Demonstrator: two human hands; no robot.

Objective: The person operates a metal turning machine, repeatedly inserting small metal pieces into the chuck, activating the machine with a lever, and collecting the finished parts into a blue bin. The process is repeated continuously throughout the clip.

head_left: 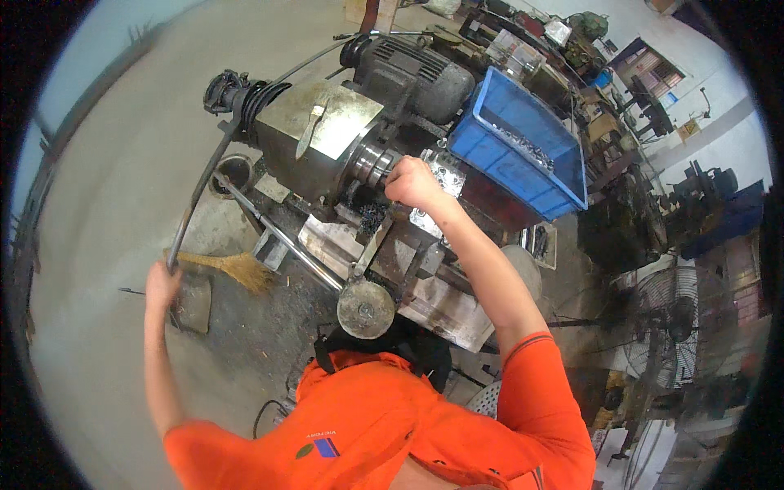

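Gripping: left hand [163, 284] curled round the lower end of a long, bent metal lever [198, 189]; hands well apart.
Spindle: smooth, ringed steel lathe spindle [371, 166], right hand [414, 184] closed at its nose; cannot tell what its fingers pinch.
Headstock: boxy metal headstock [298, 151], flat shiny top bearing a paintbrush [312, 129].
Nearer the body: polished round bar [286, 245], worn metal disc [366, 310].
Beyond: finned motor [425, 82]; blue plastic crate [487, 167] of small metal pieces [523, 145], crowding the right-hand side.
Floor: fan-shaped straw broom [243, 271] near the left hand.
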